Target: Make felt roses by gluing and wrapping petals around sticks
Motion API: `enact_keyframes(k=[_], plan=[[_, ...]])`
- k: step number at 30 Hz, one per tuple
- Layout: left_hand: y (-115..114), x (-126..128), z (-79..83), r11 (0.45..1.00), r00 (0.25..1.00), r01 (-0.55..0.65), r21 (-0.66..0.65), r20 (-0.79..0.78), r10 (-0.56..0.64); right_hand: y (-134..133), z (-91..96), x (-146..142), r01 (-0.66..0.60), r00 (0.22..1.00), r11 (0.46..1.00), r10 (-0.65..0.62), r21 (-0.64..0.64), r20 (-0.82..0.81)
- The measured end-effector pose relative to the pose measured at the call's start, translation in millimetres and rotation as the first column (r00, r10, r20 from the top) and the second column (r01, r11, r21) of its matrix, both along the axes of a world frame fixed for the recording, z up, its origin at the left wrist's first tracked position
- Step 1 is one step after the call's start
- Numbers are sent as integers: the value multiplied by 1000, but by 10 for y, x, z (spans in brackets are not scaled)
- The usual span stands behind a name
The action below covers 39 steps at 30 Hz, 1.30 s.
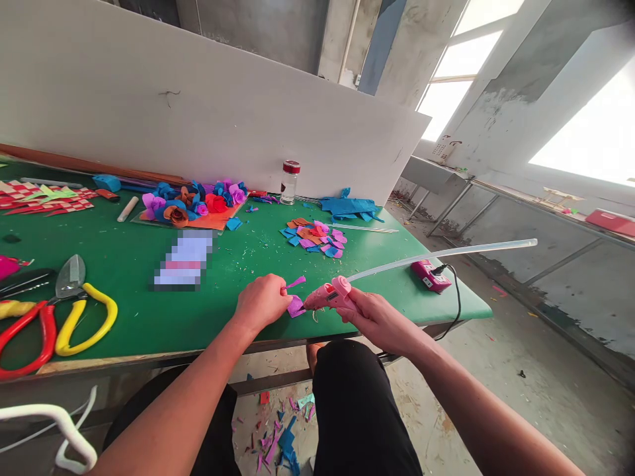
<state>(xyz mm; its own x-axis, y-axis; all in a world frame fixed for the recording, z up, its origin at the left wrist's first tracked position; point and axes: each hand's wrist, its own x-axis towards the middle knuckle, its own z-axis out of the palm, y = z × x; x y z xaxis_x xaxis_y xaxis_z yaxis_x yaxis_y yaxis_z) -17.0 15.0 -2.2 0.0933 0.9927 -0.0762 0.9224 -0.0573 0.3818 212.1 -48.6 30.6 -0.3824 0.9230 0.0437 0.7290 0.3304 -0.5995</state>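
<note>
Your left hand (260,303) keeps a pinching grip on the purple paper piece (296,305) at mid-frame; your right hand (377,320) has its grip closed round the glue gun (330,296), nozzle against the paper; finished paper flowers (193,201) sit upper left; cut scraps (315,238) lie loose on the worktop (149,311).

Your two forearms (198,390) are bare all the way from the wrist back to the near edge of the view. Your left hand (260,303) and right hand (377,320) are bare as well. You wear black trousers (357,410) of plain, matte cloth. The right leg fills the near middle, rounded and softly creased at the knee. The left leg shows as a dark patch on the near left, partly behind your left forearm.
</note>
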Motion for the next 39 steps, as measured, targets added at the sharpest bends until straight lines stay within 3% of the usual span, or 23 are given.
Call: enact_keyframes(k=[15, 24, 32, 35, 39], plan=[[10, -10, -7, 1000, 1000, 20, -2, -8, -20, -42, 157, -2, -25, 999, 999, 25, -29, -23], [5, -5, 14, 1000, 1000, 28, 2, -10, -28, -18, 87, 26, 9, 1000, 1000, -9, -18, 16], [5, -3, 7, 1000, 1000, 27, -1, -8, -27, -29, 182, 120, 39, 996, 997, -44, -73, -74], [6, -1, 10, 1000, 1000, 31, -5, -3, -31, -30, 165, 125, 80, 992, 992, -88, -94, -90], [13, -5, 4, 1000, 1000, 21, -6, -5, -21, -13, 101, 49, 49, 993, 994, -58, -94, -98]])
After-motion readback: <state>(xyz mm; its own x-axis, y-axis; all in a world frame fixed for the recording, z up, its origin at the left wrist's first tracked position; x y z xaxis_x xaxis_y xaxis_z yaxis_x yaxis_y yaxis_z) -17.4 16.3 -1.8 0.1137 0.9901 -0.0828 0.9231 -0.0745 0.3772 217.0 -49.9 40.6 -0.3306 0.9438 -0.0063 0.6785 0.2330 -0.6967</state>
